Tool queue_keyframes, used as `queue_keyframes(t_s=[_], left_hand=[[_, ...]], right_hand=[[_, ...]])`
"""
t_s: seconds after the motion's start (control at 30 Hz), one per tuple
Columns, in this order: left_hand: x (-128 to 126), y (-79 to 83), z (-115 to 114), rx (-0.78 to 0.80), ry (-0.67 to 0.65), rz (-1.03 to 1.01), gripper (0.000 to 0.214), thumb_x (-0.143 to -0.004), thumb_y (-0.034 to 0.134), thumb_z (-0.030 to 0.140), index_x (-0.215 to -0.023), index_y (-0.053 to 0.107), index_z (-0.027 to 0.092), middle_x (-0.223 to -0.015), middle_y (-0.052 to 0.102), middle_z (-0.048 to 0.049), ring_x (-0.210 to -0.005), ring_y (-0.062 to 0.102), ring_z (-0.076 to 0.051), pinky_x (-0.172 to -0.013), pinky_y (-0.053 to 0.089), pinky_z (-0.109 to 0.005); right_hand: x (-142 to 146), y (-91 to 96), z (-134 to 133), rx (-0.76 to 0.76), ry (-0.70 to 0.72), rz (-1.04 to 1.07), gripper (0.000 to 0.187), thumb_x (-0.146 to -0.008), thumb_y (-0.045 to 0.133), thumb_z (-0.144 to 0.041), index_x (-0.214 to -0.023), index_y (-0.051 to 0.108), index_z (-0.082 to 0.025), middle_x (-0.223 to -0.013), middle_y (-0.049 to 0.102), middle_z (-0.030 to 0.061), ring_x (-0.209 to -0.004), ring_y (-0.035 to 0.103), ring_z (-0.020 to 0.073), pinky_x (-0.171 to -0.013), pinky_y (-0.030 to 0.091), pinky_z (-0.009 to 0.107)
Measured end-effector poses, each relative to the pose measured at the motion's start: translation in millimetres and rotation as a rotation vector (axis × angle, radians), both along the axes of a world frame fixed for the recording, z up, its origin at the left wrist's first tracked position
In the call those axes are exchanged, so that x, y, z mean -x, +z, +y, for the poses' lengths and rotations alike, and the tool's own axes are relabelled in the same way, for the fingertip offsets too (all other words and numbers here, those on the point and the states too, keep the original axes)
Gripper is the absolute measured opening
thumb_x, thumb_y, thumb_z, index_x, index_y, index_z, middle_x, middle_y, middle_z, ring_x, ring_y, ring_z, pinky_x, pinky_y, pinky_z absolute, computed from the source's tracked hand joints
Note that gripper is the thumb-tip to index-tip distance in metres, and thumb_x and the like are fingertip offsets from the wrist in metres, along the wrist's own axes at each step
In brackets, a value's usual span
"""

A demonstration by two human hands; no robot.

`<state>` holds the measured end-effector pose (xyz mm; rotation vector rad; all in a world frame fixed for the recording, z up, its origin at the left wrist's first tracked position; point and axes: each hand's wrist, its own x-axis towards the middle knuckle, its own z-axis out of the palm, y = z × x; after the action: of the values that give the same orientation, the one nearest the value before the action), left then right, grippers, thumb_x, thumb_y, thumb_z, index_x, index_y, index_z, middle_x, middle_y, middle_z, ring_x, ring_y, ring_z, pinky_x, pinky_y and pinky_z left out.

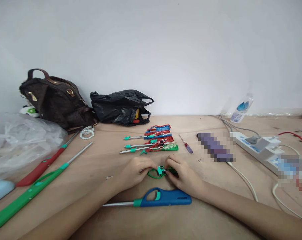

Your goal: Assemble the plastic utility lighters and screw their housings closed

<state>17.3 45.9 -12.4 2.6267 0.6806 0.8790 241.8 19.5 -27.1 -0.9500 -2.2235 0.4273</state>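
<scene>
1. Slumping at far left, the dark bag (58, 103) mostly hides a white toy (28, 111).
2. Cut off by the left edge, the clear bag (28, 140) is crumpled; its contents cannot be made out.
3. Just right of the dark bag, the black bag (118, 108) gapes, showing something yellow and red, otherwise hidden.
4. At right, the power strip (251, 149) holds plugs; pixelation covers its near end.
5. Far right, a bottle (241, 109) tilts; its liquid level is unclear.
6. At near left, a green lighter (38, 181) has its handle end cut off.
7. Near centre, the left hand (138, 170) and right hand (183, 176) each pinch one end of a green casing (154, 177), fingers hiding both ends.
8. Inside it shows a teal trigger (161, 171); the smaller parts are indistinct.
</scene>
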Motion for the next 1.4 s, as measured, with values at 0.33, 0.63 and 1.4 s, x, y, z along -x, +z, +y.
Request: queue_keyframes(t_s=[0.33,0.63,1.4], left_hand=[[0,-4.1,2,0.01,0.017,-0.003,0.023,-0.087,0.045,0.008,-0.088,0.065,0.018,-0.081,0.067,-0.003,-0.077,0.063,-0.015,-0.068,0.048,-0.024],[2,-2.1,1,-0.089,-0.014,0.131,0.031,-0.083,0.038,0.004,-0.093,0.064,0.017,-0.084,0.065,-0.0046,-0.08,0.06,-0.017,-0.071,0.047,-0.027],[2,17.5,-2,0.146,0.044,-0.014,0.025,-0.088,0.042,0.007,-0.095,0.064,0.018,-0.094,0.065,-0.0048,-0.089,0.059,-0.016,-0.079,0.048,-0.029]], right_hand=[[-1,-2.6,1,-0.036,0.034,-0.017,0.017,-0.08,0.05,-0.004,-0.083,0.053,-0.02,-0.091,0.053,0.0057,-0.087,0.052,0.0195,-0.074,0.047,0.031],[-1,0.8,0,-0.088,0.053,-0.072,0.017,-0.081,0.049,-0.003,-0.081,0.055,-0.019,-0.09,0.053,0.0062,-0.086,0.052,0.0194,-0.073,0.049,0.032],[-8,9.0,6,0.005,0.127,-0.106,0.017,-0.086,0.052,-0.012,-0.1,0.058,-0.019,-0.1,0.055,0.0073,-0.096,0.052,0.0204,-0.083,0.048,0.035]])
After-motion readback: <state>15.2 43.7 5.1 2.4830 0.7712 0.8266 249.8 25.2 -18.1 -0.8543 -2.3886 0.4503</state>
